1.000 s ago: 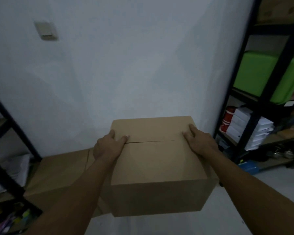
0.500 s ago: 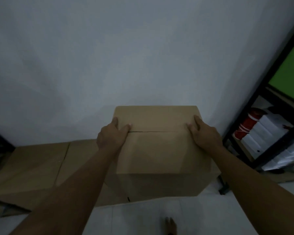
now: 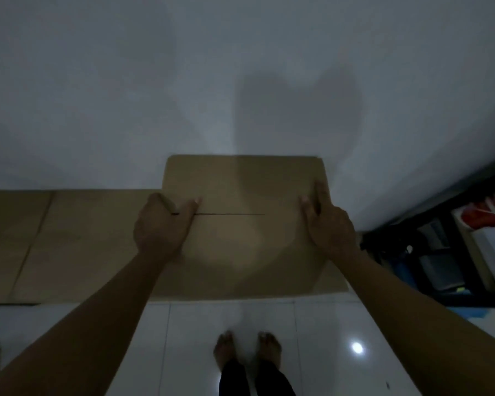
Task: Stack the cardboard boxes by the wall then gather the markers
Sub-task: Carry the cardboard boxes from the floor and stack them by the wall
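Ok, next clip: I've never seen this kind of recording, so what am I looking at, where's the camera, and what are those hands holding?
No machine here: a person wears a wide-angle camera on the head, looking forward and down, so you see their own arms and bare feet on the white tiled floor. The left hand and right hand grip the two sides of a closed cardboard box that stands close to the white wall. It appears to rest on another cardboard box that reaches off to the left. A dark shelving unit stands at right. No markers are in view.
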